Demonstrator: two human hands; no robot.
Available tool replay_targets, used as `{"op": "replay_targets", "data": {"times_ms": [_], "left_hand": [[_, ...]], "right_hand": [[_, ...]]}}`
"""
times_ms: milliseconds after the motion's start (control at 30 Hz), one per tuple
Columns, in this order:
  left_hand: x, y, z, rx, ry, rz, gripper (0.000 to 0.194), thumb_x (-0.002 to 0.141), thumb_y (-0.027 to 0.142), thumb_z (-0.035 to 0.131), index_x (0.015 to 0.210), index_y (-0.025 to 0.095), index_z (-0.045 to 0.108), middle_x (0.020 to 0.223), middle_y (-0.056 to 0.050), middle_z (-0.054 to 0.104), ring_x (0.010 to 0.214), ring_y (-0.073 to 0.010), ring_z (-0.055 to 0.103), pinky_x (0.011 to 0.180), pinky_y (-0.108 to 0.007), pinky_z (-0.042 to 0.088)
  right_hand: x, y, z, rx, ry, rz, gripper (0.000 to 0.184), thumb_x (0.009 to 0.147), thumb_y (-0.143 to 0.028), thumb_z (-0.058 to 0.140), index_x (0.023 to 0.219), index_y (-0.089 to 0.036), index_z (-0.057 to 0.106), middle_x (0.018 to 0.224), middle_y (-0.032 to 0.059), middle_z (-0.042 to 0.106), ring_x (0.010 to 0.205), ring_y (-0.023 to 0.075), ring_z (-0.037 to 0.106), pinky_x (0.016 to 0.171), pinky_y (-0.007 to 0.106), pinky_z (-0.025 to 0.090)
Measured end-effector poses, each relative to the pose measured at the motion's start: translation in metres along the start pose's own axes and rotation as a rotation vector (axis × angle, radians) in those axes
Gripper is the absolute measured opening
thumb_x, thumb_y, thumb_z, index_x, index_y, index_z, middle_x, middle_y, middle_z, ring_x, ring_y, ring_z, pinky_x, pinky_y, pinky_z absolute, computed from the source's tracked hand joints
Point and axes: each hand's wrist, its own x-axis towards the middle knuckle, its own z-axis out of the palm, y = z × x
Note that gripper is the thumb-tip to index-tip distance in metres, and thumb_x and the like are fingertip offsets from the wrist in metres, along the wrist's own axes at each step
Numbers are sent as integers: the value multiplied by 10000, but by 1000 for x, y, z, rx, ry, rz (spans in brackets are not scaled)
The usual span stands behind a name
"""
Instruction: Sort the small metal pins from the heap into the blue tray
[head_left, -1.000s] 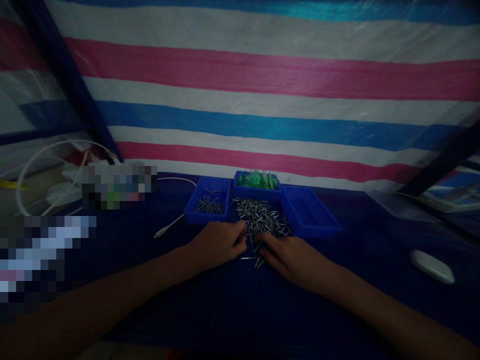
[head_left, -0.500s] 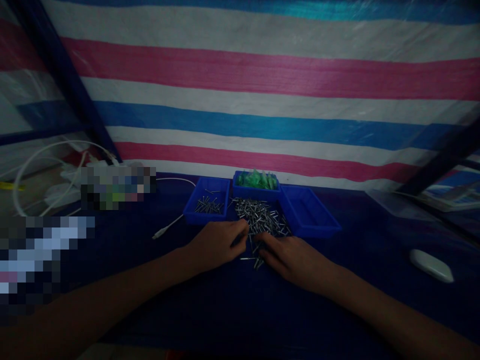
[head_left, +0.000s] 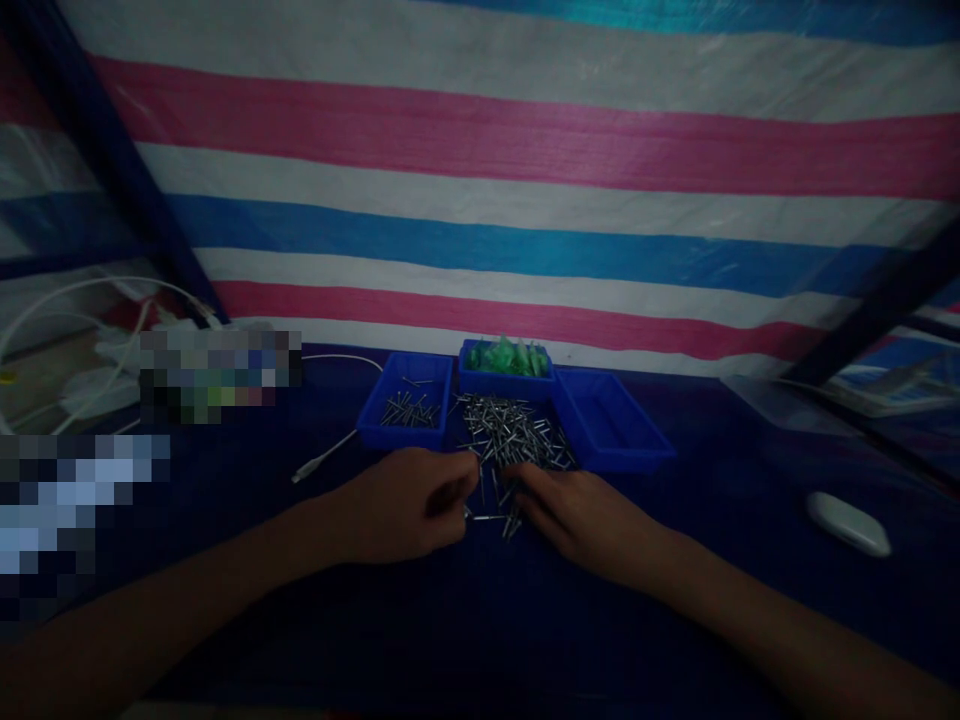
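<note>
- Pile of nails [head_left: 516,430], or similar thin metal pins: heaped loosely on the blue table [head_left: 480,630], between left tray [head_left: 401,437] and right tray [head_left: 613,415]; a few strays at its near edge. More nails lie in left tray.
- Left hand [head_left: 416,505]: loosely curled, thumb and forefinger close, just left of the strays. Fingertips hidden; cannot tell if anything is gripped.
- Right hand [head_left: 571,508]: half-closed, fingers bent down at the pile's near edge, touching or nearly touching nails. Any hold is hidden.
- Handling, my judgement: each nail light, stiff, hard to damage; smooth, likely to roll or slip, and to snag on neighbours.
- Best hold: thumb and forefinger across mid-shank; strays look easier than tangled ones.
</note>
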Motion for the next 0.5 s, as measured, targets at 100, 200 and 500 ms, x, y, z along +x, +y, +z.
{"op": "replay_targets", "data": {"times_ms": [100,200,500], "left_hand": [[-6,2,-12,-58,-245,-50,74,709,126,473,726,192,446,577,73,445,517,-77,423,479,-190,283],[-8,-3,-13,-84,-356,-85,87,702,118,462,732,199,469,575,75,445,516,-78,419,474,-188,282],[-9,-6,-14,-2,-354,-130,78,697,120,452,691,193,480,590,61,464,555,-90,439,506,-197,292]], "right_hand": [[0,-1,-1,6,20,-22,277,878,-152,345,1142,-165,429,864,60,619,721,162,595,570,259,358],[-1,-2,-2,5,27,-32,288,878,-135,331,1148,-163,426,879,70,606,751,165,584,606,265,382],[-1,-5,-4,-5,31,-56,133,860,-164,367,932,-153,478,794,55,573,701,146,544,619,256,391]]}}
